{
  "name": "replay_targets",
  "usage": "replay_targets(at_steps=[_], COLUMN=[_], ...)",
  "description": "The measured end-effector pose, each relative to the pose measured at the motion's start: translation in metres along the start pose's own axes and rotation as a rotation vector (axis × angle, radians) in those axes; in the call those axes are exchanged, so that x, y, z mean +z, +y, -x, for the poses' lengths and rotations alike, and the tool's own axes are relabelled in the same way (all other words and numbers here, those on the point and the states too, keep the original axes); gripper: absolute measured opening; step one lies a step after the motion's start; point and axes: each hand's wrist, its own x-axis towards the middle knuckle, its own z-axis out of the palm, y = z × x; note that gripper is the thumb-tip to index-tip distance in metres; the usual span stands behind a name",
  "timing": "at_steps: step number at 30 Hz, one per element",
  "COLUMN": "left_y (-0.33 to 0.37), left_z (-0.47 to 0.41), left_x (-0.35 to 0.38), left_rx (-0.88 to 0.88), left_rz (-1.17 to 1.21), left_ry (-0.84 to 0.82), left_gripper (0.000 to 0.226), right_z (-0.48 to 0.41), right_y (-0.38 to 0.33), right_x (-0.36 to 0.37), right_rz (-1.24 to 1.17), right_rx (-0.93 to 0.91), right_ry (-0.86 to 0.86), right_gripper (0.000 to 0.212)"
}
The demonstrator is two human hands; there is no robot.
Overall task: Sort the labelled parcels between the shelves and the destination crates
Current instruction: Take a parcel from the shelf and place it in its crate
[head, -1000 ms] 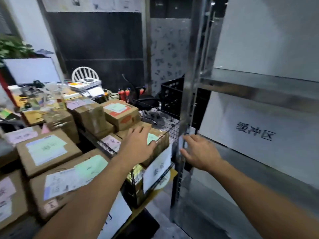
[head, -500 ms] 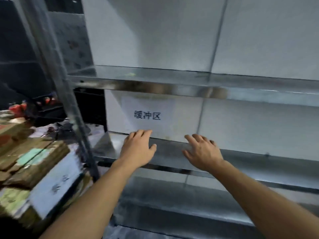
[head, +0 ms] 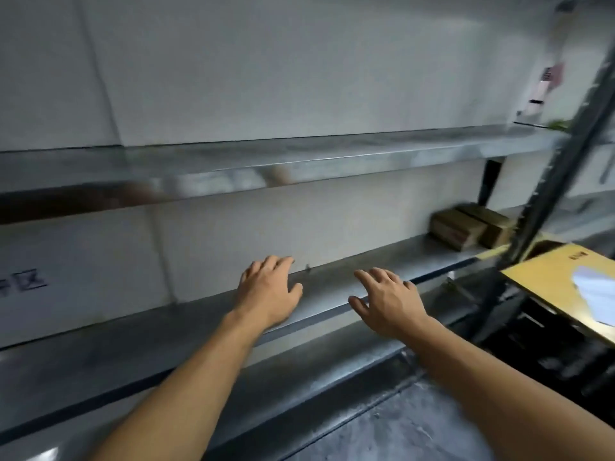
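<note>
A long steel shelf (head: 133, 341) runs across the view, with another steel shelf (head: 299, 161) above it. My left hand (head: 269, 291) hovers palm down over the lower shelf, fingers relaxed, holding nothing. My right hand (head: 387, 301) hovers beside it, fingers spread, also holding nothing. Two small brown cardboard parcels (head: 469, 229) sit at the far right end of the lower shelf, well beyond my right hand.
A dark upright post (head: 559, 181) stands at the right. Beyond it a yellow board (head: 552, 277) with a white paper (head: 599, 294) lies over a dark crate (head: 545, 354). A printed label (head: 23, 284) hangs on the back panel at the left.
The view has swung right, away from the table of parcels and along the shelf. Both hands stayed out in front, holding nothing. The brown parcels and yellow board came into view.
</note>
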Motion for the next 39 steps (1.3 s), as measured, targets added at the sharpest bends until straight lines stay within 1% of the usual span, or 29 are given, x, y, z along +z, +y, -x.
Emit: replay_targets(at_steps=[6, 10, 13, 17, 23, 28, 34, 39], left_y=[0.084, 0.132, 0.163, 0.196, 0.249, 0.299, 0.337, 0.363], left_z=[-0.054, -0.087, -0.117, -0.167, -0.255, -0.311, -0.345, -0.381], left_x=[0.045, 0.073, 0.094, 0.12, 0.154, 0.189, 0.227, 0.251], left_rx=[0.202, 0.312, 0.387, 0.45, 0.509, 0.583, 0.601, 0.556], left_rz=[-0.013, -0.007, -0.006, 0.005, 0.028, 0.034, 0.024, 0.035], left_ry=[-0.089, -0.141, -0.151, -0.176, -0.192, -0.244, -0.296, -0.266], left_gripper=[0.057, 0.057, 0.057, 0.057, 0.057, 0.057, 0.051, 0.052], right_z=[0.024, 0.027, 0.016, -0.018, -0.077, -0.103, -0.133, -0.173], right_y=[0.094, 0.142, 0.176, 0.219, 0.286, 0.337, 0.395, 0.452], right_x=[-0.004, -0.002, 0.002, 0.007, 0.011, 0.018, 0.021, 0.033], right_rz=[0.023, 0.05, 0.079, 0.085, 0.079, 0.048, 0.026, -0.013], right_rx=[0.24, 0.349, 0.403, 0.458, 0.527, 0.607, 0.623, 0.549], right_ry=[-0.009, -0.009, -0.015, -0.019, -0.021, -0.026, -0.013, -0.03], right_gripper=[0.058, 0.06, 0.062, 0.063, 0.059, 0.058, 0.054, 0.056])
